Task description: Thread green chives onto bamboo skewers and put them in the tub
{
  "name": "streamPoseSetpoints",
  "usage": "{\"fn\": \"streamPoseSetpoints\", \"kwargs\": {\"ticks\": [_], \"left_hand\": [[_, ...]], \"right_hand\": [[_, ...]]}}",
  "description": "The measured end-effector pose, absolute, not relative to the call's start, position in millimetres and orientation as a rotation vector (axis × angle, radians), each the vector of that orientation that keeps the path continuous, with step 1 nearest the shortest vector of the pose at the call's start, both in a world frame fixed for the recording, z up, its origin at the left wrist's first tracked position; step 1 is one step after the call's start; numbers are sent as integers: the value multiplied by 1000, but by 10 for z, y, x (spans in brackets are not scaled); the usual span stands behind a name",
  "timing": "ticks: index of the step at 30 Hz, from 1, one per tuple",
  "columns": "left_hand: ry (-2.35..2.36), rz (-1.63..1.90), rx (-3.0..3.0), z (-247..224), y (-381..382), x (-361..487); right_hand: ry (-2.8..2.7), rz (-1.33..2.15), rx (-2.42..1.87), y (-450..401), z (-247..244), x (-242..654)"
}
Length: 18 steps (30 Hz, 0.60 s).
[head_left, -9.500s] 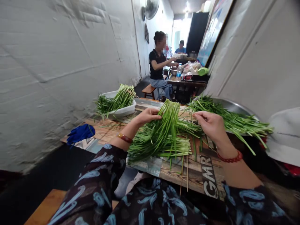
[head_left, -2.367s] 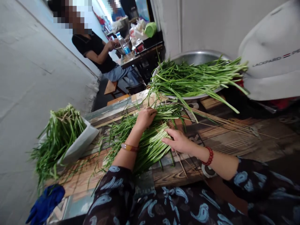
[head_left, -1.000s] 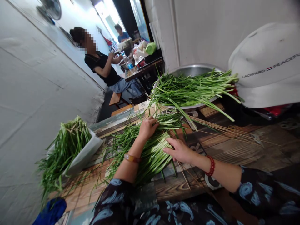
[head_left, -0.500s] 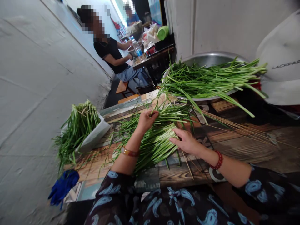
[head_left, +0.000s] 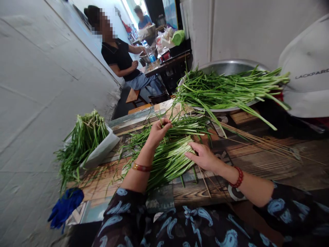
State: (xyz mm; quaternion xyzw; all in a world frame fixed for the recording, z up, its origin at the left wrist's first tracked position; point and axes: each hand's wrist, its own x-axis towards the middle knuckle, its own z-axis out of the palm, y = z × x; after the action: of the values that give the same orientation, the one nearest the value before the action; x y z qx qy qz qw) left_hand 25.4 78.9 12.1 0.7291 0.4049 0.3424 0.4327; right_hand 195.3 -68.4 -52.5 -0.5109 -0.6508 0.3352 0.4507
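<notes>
Long green stalks (head_left: pixel 169 161) with pale ends lie in a pile on the wooden table (head_left: pixel 190 193). Above the pile's upper part is my left hand (head_left: pixel 159 129), its thumb and fingers pinched together; what they hold is too small to make out. My right hand (head_left: pixel 202 155) rests at the pale ends on the pile's right side, thumb and fingers apart around them. Several thin brown sticks (head_left: pixel 205 181) poke out below my right hand. More thin sticks (head_left: pixel 262 141) lie to the right.
A metal basin (head_left: pixel 231 65) heaped with green stalks stands at the back right, beside a white chair back (head_left: pixel 305 79). On the left are a white container (head_left: pixel 102 151) of stalks and a blue glove (head_left: pixel 65 207). A person (head_left: pixel 120 60) sits at another table; a second is behind.
The view has shifted slightly. My hands keep nearly the same places over the stalks. The seated person's near hand has moved back from the bowl.
</notes>
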Motion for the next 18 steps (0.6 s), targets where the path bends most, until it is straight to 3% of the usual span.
{"fn": "streamPoseSetpoints", "kwargs": {"ticks": [6, 18], "left_hand": [[1133, 714, 2000, 153, 472, 22], [981, 738, 1519, 40, 31, 138]], "right_hand": [[-1507, 887, -1277, -740, -487, 1947], [-1439, 994, -1265, -745, -413, 1970]]}}
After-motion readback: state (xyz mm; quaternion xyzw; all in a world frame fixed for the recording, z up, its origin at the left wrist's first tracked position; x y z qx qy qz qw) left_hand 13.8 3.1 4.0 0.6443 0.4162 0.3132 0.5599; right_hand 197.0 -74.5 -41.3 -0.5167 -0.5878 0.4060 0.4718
